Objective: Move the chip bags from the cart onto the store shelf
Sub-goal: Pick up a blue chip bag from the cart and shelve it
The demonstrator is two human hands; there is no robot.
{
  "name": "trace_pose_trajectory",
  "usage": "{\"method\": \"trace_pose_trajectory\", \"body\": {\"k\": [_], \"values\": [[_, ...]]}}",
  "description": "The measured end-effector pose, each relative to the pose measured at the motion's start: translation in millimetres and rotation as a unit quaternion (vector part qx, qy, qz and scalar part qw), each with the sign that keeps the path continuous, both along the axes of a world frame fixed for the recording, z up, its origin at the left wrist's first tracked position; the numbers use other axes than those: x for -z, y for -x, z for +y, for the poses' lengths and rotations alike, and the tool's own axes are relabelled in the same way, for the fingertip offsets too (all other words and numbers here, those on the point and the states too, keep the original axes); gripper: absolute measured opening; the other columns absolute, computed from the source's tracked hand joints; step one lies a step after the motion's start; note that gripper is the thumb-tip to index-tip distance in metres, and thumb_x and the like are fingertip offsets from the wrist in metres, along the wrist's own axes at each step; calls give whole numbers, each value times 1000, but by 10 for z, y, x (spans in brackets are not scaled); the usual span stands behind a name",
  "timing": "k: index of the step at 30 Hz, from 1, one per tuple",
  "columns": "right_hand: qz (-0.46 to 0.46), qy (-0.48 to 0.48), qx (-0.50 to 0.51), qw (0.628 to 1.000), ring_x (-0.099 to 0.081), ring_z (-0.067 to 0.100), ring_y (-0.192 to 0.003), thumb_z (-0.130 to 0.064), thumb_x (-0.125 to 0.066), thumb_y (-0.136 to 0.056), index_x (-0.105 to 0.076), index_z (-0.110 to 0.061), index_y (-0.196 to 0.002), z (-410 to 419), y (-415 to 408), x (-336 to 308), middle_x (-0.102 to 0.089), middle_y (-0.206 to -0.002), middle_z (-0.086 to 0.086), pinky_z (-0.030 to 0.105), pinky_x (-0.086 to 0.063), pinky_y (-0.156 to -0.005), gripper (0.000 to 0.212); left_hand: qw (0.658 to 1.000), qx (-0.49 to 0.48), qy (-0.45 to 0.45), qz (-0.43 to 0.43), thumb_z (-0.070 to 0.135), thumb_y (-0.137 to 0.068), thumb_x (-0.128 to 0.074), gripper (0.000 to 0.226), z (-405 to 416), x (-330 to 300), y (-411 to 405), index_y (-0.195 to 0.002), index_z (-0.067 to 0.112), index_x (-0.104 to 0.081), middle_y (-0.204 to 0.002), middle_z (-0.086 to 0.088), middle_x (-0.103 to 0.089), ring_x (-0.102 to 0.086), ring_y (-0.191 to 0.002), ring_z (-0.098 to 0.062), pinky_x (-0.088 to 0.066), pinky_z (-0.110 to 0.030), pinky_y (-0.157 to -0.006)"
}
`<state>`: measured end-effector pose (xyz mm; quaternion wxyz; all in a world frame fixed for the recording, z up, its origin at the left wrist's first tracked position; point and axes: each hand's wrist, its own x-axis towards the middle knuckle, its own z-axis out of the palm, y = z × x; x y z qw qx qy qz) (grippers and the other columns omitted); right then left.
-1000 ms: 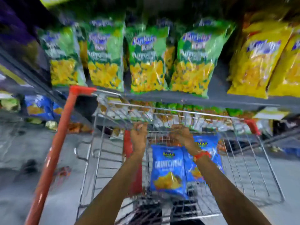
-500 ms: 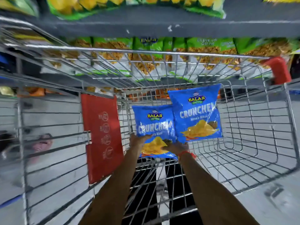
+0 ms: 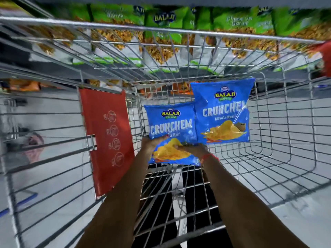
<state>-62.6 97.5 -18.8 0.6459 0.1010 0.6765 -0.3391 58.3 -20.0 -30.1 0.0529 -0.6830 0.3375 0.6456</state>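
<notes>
Two hands' fingers (image 3: 176,146) gripping left blue bag (image 3: 172,135), possibly both, cart (image 3: 268,149) roomy rightward

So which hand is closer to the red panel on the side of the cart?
The left hand. It grips the near blue chip bag just right of the red panel; the right hand is farther right, holding the same bag's lower edge.

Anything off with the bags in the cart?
Nothing stands out. Both blue chip bags look sealed and puffed, nothing spilled. Left hand and right hand grip the nearer one; the cart holds nothing else.
</notes>
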Motion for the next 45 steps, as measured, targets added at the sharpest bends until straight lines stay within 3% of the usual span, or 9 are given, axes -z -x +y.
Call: {"method": "trace_pose_trajectory", "body": {"k": [3, 7, 13, 16, 19, 23, 31, 41, 45], "values": [[-18, -25, -110, 993, -44, 14, -128, -34, -78, -67, -53, -7, -129, 27, 76, -151, -55, -131, 0, 27, -34, -94, 72, 999, -26, 20, -2, 4, -70, -76, 49, -7, -225, 28, -114, -10, -58, -118, -27, -59, -60, -106, -35, -52, -36, -85], [-25, 16, -122, 992, -44, 18, -131, -32, -71, -75, -55, -11, -128, 92, 167, -424, -54, -136, 0, 32, -34, -102, 59, 997, -57, 28, 50, 4, -67, -78, 47, 14, -508, 17, -110, -6, -62, -120, -24, -63, -66, -87, -18, -54, -13, -52], [39, 133, -91, 986, -60, 13, -115, -16, -74, -73, -65, -21, -112, 25, 284, -995, -66, -121, 1, 36, -44, -106, 41, 985, -79, 103, 110, -1, -65, -78, 38, 34, -1215, 98, -101, 2, -67, -109, -18, -68, -70, -75, -20, -58, -19, -55], [105, 188, -69, 974, -67, 13, -105, -15, -82, -64, -65, -25, -111, -37, 346, -1378, -69, -119, 1, 29, -56, -88, 51, 974, -74, 148, 155, 0, -65, -78, 25, 3, -1589, 82, -84, 13, -68, -101, -15, -69, -70, -61, -9, -59, -25, -55], [146, 239, -43, 959, -70, 5, -94, -8, -82, -63, -59, -17, -121, -119, 403, -1845, -71, -112, 0, 20, -58, -72, 63, 958, -67, 210, 182, 8, -61, -82, 36, -76, -2025, 74, -94, 10, -70, -104, -16, -72, -72, -81, -22, -60, -39, -73], [213, 313, -35, 925, -68, 14, -104, -11, -84, -60, -61, -19, -119, -243, 458, -2493, -70, -117, 2, 31, -57, -85, 64, 928, -42, 294, 223, 21, -50, -87, 55, -215, -2715, 130, -100, 9, -68, -98, -10, -74, -72, -85, -18, -59, -33, -74], [369, 443, 8, 817, -69, 21, -103, -11, -85, -53, -66, -14, -109, -478, 682, -3908, -73, -112, 9, 42, -57, -87, 59, 813, -18, 460, 357, -4, -63, -76, 33, -509, -4133, 475, -83, 19, -65, -64, 17, -72, -67, -64, 4, -53, -12, -58], [475, 550, 71, 684, -70, -1, -74, -2, -85, -45, -60, -19, -103, -681, 1186, -5431, -76, -79, -19, 14, -53, -58, 65, 652, -11, 579, 489, 2, -51, -84, 55, -726, -5670, 991, -98, 22, -61, -84, 13, -74, -68, -79, -3, -55, -15, -67], [525, 548, 90, 645, -70, 7, -90, -9, -88, -51, -57, -18, -114, -759, 1379, -5910, -73, -103, -6, 23, -59, -70, 71, 619, 16, 592, 515, 18, -49, -84, 55, -877, -6165, 1247, -98, 29, -62, -85, 17, -75, -70, -86, -5, -58, -20, -73]]}}
